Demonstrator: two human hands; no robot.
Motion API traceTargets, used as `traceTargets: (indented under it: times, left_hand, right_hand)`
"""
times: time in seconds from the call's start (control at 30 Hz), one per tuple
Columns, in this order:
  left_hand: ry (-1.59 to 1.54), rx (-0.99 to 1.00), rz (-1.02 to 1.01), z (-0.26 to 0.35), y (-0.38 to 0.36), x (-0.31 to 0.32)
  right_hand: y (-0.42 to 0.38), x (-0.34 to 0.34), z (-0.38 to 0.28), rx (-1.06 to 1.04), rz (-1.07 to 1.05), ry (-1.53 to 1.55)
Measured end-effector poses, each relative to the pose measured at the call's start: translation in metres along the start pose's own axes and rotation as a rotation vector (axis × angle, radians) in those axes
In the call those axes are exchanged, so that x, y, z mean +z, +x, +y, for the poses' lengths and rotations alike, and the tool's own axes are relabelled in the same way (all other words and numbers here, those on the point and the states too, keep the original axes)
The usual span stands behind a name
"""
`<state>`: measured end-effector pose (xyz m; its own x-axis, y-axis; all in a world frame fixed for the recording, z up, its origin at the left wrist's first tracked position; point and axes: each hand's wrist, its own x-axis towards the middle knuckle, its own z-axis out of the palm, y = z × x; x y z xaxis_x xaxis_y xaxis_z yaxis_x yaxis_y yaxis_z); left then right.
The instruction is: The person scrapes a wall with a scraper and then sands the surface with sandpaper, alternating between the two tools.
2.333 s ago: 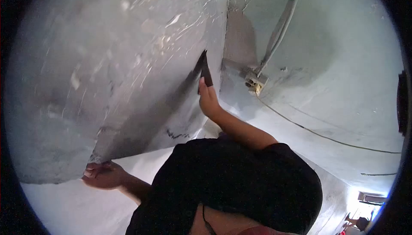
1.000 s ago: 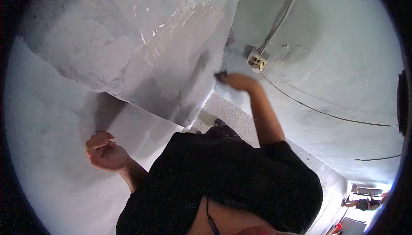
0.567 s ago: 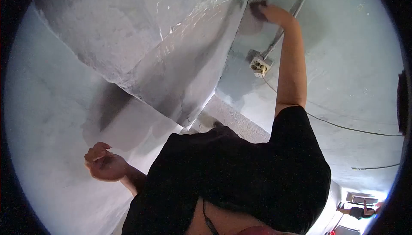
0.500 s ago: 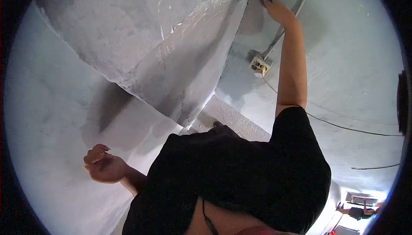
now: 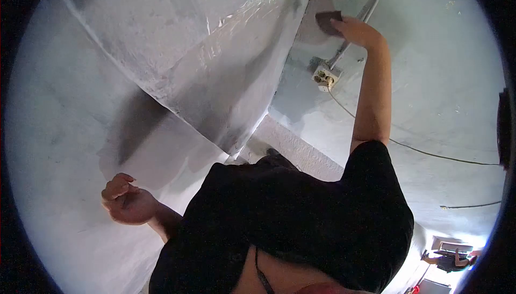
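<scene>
My right hand (image 5: 361, 31) is raised high on the right and grips a dark, flat piece of sandpaper (image 5: 327, 22) by its edge. The sandpaper is at the grey-green wall (image 5: 430, 79), near the corner line; whether it presses flat cannot be made out. Just below it, a white power socket (image 5: 325, 76) with a plug in it sits on the wall. On the left, my left hand (image 5: 129, 200) hangs in front of the other wall surface, palm visible, fingers loosely bent with nothing in them.
A conduit (image 5: 376, 1) runs up from the socket behind my right hand. A thin cable (image 5: 430, 154) trails right along the wall. Shiny plastic film (image 5: 231, 20) covers part of the grey surface at the top. Another person (image 5: 452, 262) is far off at lower right.
My right hand has moved down and slightly right with the sandpaper, nearer the socket, and more of the sheet shows. My left hand has shifted only slightly.
</scene>
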<state>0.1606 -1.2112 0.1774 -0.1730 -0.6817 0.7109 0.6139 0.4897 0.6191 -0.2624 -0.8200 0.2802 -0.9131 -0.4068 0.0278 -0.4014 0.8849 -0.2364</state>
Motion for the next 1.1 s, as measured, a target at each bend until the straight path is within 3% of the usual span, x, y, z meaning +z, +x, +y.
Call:
traceTargets:
  times: [0.03,0.1,0.13,0.2,0.33,0.4,0.43,0.5,0.63,0.7,0.73,0.8,0.83,0.9,0.93,1.0,1.03,1.1]
  left_hand:
    - [-0.002,0.002,0.002,0.0,0.0,0.001]
    - [-0.103,-0.051,0.031,0.001,0.002,0.004]
    - [-0.101,-0.054,0.03,0.004,0.003,0.01]
    - [0.001,-0.064,0.171,0.011,0.004,0.026]
    - [-0.039,0.042,0.116,0.007,0.002,0.012]
    - [-0.079,-0.049,-0.036,0.001,0.002,-0.008]
    - [-0.075,-0.053,-0.034,0.002,0.0,-0.005]
    - [-0.021,-0.12,0.086,0.007,0.001,0.004]
    - [0.007,0.016,0.012,0.005,0.002,-0.003]
    - [-0.067,-0.058,0.049,0.008,0.003,-0.004]
    - [-0.066,-0.062,0.05,0.009,0.003,0.001]
    - [0.007,-0.045,0.139,0.013,0.004,0.014]
    - [0.009,-0.042,0.137,0.013,0.003,0.014]
    - [-0.024,0.022,0.193,0.012,0.005,0.013]
    - [-0.026,0.025,0.193,0.011,0.007,0.01]
    - [0.065,-0.002,0.11,0.009,0.007,0.004]
    - [0.066,-0.005,0.11,0.01,0.006,0.006]
    - [0.056,-0.083,0.204,0.012,0.01,0.015]
  right_hand:
    - [0.006,0.002,0.002,-0.001,0.003,-0.001]
    - [0.019,0.004,-0.001,-0.014,0.63,0.075]
    - [0.028,0.005,0.0,-0.012,0.627,0.074]
    - [0.046,0.013,0.005,0.002,-0.322,-0.37]
    - [0.062,0.022,0.028,-0.139,-0.131,-0.306]
    - [0.076,0.014,0.009,0.05,0.437,-0.025]
    - [0.068,0.014,0.001,0.049,0.432,-0.027]
    - [0.03,0.008,-0.036,-0.039,-0.465,-0.612]
    - [0.066,0.009,0.013,-0.168,-0.34,-0.487]
    - [0.112,0.001,0.069,-0.589,0.304,-0.725]
    - [0.103,0.008,0.051,-0.59,0.299,-0.727]
    - [0.074,0.029,-0.008,-0.258,0.017,-0.501]
    - [0.073,0.025,0.0,-0.258,0.019,-0.497]
    - [0.068,0.012,0.02,-0.533,-0.48,-0.817]
    - [0.069,0.005,0.021,-0.533,-0.478,-0.818]
    - [0.061,-0.014,0.014,-0.17,0.225,-0.724]
    - [0.059,-0.003,0.005,-0.17,0.221,-0.726]
    - [0.056,0.024,-0.024,-0.117,0.507,0.205]
